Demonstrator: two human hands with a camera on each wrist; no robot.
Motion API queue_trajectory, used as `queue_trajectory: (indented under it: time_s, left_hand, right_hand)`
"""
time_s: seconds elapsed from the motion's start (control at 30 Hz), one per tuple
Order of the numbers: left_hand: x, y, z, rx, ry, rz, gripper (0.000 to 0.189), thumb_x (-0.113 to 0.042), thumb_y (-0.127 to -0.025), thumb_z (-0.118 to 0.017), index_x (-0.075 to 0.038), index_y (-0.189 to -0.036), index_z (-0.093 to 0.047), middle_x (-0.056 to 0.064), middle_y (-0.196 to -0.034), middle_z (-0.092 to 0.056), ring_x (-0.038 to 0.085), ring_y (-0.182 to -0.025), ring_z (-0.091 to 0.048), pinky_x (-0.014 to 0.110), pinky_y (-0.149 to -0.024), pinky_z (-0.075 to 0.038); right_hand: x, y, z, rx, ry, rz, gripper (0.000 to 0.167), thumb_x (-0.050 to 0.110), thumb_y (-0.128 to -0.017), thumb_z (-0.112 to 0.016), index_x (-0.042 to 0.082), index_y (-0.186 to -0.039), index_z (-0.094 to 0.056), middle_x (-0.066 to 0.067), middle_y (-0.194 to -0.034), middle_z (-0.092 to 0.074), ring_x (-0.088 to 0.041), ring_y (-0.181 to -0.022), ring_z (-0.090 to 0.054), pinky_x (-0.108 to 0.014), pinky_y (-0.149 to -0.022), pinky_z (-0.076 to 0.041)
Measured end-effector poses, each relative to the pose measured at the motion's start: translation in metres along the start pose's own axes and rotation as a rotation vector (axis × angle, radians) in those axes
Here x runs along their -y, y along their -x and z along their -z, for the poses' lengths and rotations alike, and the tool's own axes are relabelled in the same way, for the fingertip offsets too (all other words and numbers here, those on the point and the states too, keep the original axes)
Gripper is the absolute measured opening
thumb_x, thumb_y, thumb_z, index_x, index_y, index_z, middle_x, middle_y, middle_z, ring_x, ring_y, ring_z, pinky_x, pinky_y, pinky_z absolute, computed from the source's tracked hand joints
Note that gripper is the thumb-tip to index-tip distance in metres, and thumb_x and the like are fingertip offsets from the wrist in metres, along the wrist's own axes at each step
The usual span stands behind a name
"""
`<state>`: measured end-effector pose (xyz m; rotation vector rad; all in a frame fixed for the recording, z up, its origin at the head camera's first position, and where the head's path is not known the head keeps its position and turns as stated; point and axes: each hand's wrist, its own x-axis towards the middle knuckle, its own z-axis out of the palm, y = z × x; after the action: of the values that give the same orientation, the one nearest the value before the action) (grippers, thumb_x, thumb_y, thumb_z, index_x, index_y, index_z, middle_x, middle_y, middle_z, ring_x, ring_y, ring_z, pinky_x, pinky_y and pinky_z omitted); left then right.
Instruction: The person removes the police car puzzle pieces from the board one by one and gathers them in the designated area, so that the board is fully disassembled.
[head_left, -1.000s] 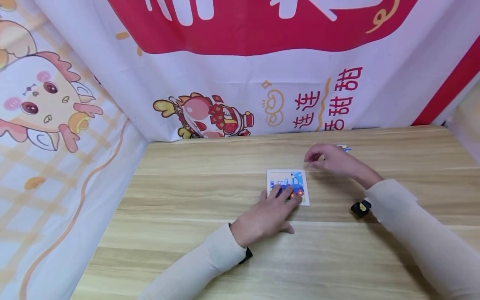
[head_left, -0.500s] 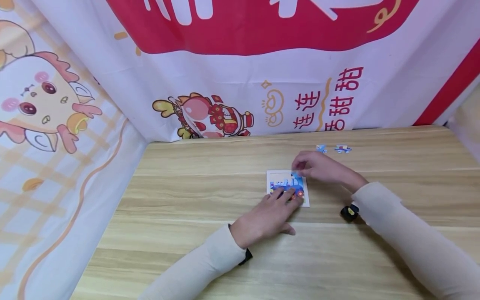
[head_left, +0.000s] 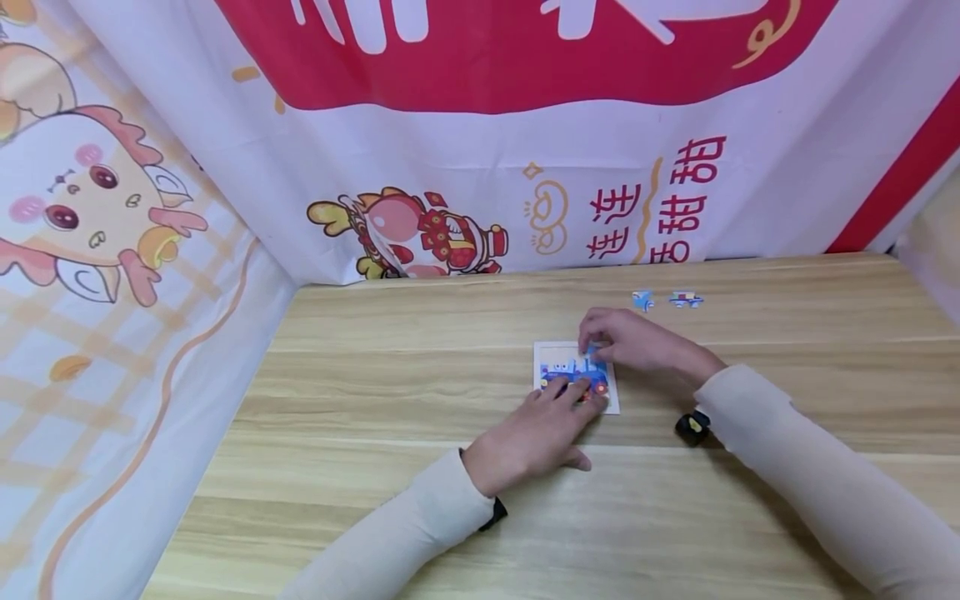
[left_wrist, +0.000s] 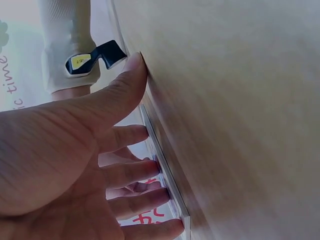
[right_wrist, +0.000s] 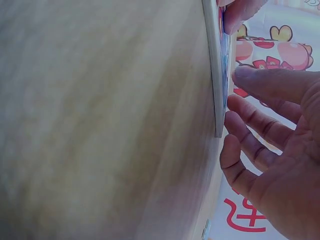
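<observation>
A small picture puzzle (head_left: 558,367) showing a blue vehicle lies in a white-edged tray (head_left: 613,398) on the wooden table. My left hand (head_left: 528,437) rests on its lower part with spread fingers, and its thumb lies off the tray on the tabletop. At the upper right corner, my right hand (head_left: 633,340) pinches a blue puzzle piece (head_left: 592,350) between thumb and forefinger, low over the tray. The fingers hide much of that piece. In the right wrist view, the thumb (right_wrist: 247,72) touches close to the puzzle's surface while the other fingers curve loosely.
Two loose puzzle pieces lie behind the tray: a light blue piece (head_left: 642,300) and a piece with a multicoloured print (head_left: 686,298). A printed curtain (head_left: 480,158) hangs along the table's back edge, and another patterned cloth (head_left: 112,333) covers the left side.
My right hand has moved left and down from near the loose pieces to the tray's upper right corner, uncovering those pieces. The left hand has stayed on the puzzle.
</observation>
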<state>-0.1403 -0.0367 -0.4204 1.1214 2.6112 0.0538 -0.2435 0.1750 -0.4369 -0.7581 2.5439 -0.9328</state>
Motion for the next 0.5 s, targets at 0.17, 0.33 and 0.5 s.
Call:
queue_trajectory:
  time_s: [0.17, 0.33, 0.5]
  left_hand:
    - [-0.0002, -0.0005, 0.0008, 0.01, 0.007, 0.001, 0.08, -0.051, -0.094, -0.072, -0.022, -0.162, -0.041, 0.008, -0.173, -0.03, 0.032, -0.158, -0.031, 0.054, -0.121, -0.041]
    - [-0.0011, -0.0008, 0.0019, 0.006, 0.002, 0.005, 0.081, -0.051, -0.093, -0.073, -0.022, -0.161, -0.041, 0.008, -0.172, -0.03, 0.032, -0.157, -0.031, 0.054, -0.12, -0.041]
    - [-0.0013, -0.0014, 0.0012, 0.011, -0.001, 0.008, 0.083, -0.052, -0.092, -0.074, -0.022, -0.162, -0.041, 0.008, -0.173, -0.03, 0.032, -0.157, -0.031, 0.054, -0.12, -0.041]
  right_hand:
    - [-0.0008, -0.0012, -0.0001, 0.018, 0.014, 0.001, 0.018, 0.001, -0.098, -0.068, 0.017, -0.099, -0.077, -0.004, -0.118, -0.065, -0.026, -0.116, -0.061, -0.054, -0.108, -0.049]
    - [0.0009, -0.0019, -0.0007, 0.022, 0.016, 0.001, 0.02, -0.002, -0.097, -0.067, 0.015, -0.096, -0.077, -0.006, -0.117, -0.063, -0.028, -0.117, -0.06, -0.055, -0.111, -0.048]
    - [0.0018, -0.0019, -0.002, 0.021, 0.017, 0.014, 0.021, -0.005, -0.097, -0.066, 0.013, -0.093, -0.076, -0.007, -0.115, -0.063, -0.029, -0.117, -0.06, -0.056, -0.111, -0.047]
